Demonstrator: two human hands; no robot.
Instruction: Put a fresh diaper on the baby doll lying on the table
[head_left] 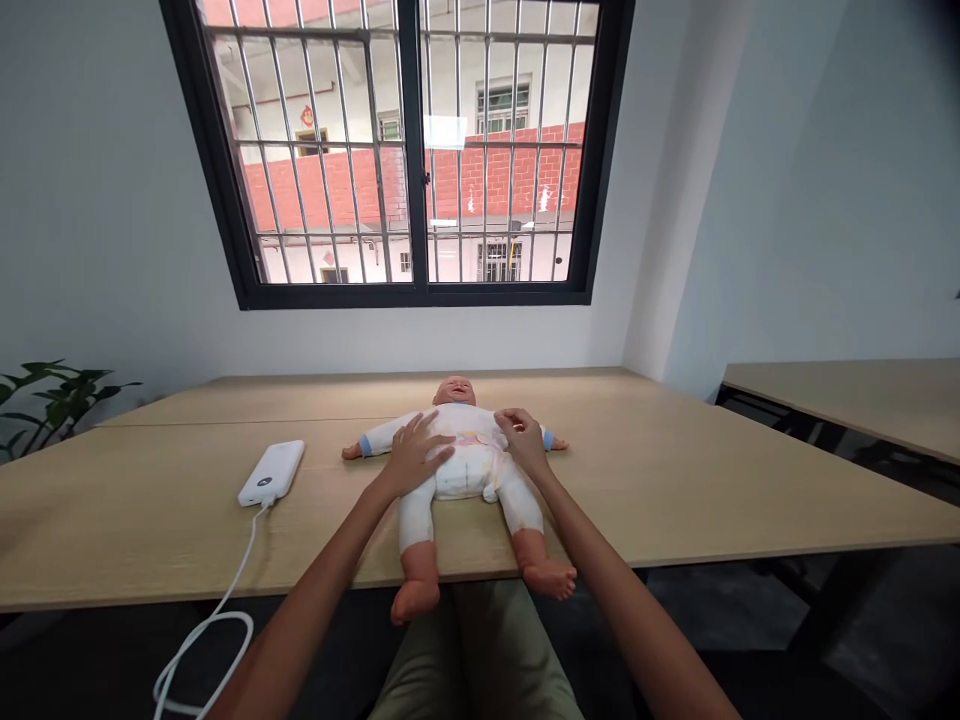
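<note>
A baby doll point(465, 470) in a white suit and a diaper lies on its back on the wooden table point(675, 480). Its head points to the window and its bare feet hang over the near edge. My left hand point(414, 452) lies flat on the doll's belly, fingers spread. On the doll's chest, my right hand point(523, 438) has its fingers curled and pinched at the white suit.
A white power bank point(271, 472) lies on the table left of the doll, its white cable point(217, 620) dropping over the near edge. A potted plant point(52, 400) stands at far left. A second table point(847, 395) is at right. A barred window point(405, 150) faces me.
</note>
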